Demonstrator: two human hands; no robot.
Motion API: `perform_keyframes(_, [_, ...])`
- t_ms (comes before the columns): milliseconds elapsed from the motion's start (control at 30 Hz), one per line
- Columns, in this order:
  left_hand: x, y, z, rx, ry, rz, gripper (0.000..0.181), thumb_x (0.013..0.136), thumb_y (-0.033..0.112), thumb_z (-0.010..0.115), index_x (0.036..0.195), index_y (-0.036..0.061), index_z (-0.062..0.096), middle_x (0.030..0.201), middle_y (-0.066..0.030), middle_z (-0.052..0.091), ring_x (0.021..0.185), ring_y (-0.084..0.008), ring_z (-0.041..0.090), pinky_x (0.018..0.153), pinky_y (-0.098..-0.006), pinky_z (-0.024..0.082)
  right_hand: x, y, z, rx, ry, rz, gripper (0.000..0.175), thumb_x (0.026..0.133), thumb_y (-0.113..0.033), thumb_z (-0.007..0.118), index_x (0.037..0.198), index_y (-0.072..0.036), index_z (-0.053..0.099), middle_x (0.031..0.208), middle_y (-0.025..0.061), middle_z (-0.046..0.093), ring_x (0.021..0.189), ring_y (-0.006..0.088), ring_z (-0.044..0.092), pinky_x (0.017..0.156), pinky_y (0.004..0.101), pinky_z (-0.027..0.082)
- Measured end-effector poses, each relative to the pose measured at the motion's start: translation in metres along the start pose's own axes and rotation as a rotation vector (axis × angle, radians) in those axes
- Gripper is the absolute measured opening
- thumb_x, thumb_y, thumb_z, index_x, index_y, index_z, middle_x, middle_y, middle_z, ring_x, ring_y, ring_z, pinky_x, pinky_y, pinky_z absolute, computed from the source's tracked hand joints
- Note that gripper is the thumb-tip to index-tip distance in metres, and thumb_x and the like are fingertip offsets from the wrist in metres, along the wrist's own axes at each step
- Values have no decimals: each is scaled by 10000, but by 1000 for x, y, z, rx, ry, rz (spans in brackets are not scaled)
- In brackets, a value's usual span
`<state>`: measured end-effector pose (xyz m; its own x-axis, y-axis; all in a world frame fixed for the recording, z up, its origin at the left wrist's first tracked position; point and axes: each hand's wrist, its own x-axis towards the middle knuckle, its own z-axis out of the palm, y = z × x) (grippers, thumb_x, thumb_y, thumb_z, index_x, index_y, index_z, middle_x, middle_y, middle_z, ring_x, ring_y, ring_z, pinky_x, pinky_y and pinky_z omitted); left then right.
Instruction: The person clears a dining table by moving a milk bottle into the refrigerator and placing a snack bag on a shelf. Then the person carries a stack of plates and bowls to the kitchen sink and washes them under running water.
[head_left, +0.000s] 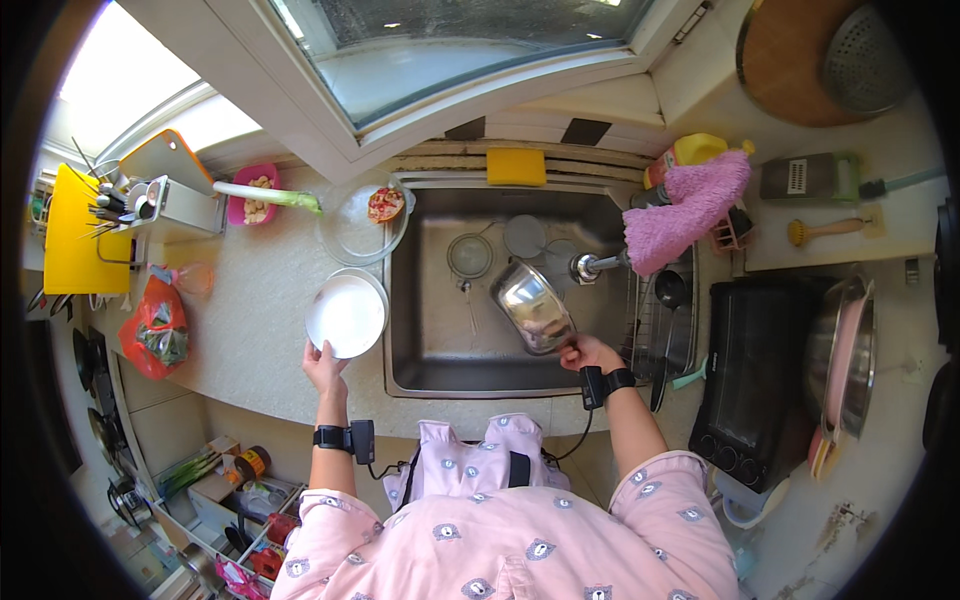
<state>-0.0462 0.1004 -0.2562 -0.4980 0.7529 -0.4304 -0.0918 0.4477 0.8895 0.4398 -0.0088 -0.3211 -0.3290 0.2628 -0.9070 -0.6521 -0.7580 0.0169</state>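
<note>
My left hand (326, 369) grips the near edge of a white plate (346, 315) over the counter, left of the sink. Another pale dish rim shows from under that plate. Over the stainless-steel sink (465, 381), my right hand (589, 352) holds a shiny metal bowl (531, 306) by its rim, and the bowl is tilted. On the sink floor lie a round glass dish (470, 256) and another round clear dish (525, 236). The chrome faucet (589, 266) stands to the right of the metal bowl.
A glass bowl (352, 240) with a cut pomegranate (385, 205) rests beside the sink. Behind the basin is a yellow sponge (516, 166). A pink fluffy cloth (686, 210) hangs near the faucet. Right stands a black toaster oven (757, 375); left lies a red plastic bag (154, 330).
</note>
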Motion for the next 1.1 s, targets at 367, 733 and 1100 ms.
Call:
perform_keyframes(367, [13,-15,1,88,46,-18,394,912,33,504,1302,-6,466,1112,-137,598,918,-260,637,676,-394,600,48,-17,0,-619,787,-935,258,809,-141,567,932,85,556,845,246,633,829,400,632,747,447,506])
perform_keyframes(733, [20,4,-1,271,-90,-104,481,792,-72,486,1273,-52,486,1118,-174,597,941,-262,629,719,-358,596,-5,-17,2,-260,408,-682,169,827,-96,564,953,11,601,820,159,663,707,292,672,623,401,557])
perform_keyframes(1100, [13,45,2,249,-141,66,477,822,-25,522,1295,-38,463,1212,-185,518,1046,-258,567,815,-356,557,-10,-21,-14,-291,590,-765,231,824,-50,538,937,151,517,713,225,613,480,331,632,335,393,518])
